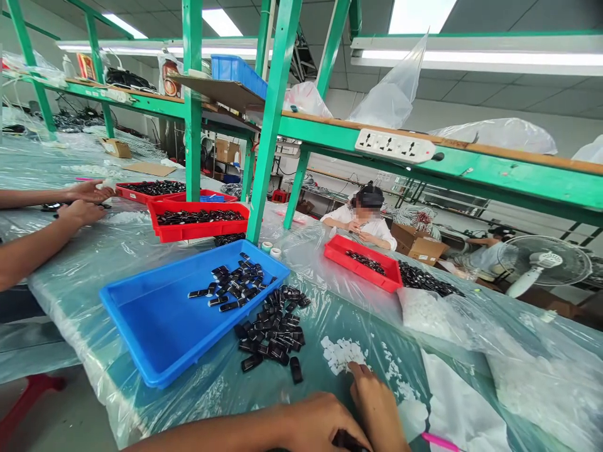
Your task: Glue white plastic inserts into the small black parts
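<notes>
At the bottom edge, my left hand is curled around a small black plastic piece, partly cut off by the frame. Beside it, my right hand reaches to a heap of small white pieces. Its fingertips are bent together at the heap's near edge, and what lies between them is hidden. A pile of black plastic pieces lies left of the heap. Behind that pile stands a blue tray with more black pieces at its right end.
A pink pen-like tool and white cloth lie at right, near bags of white pieces. Red trays hold black parts. Green shelf posts rise ahead. A co-worker's hands are at left; another person sits opposite.
</notes>
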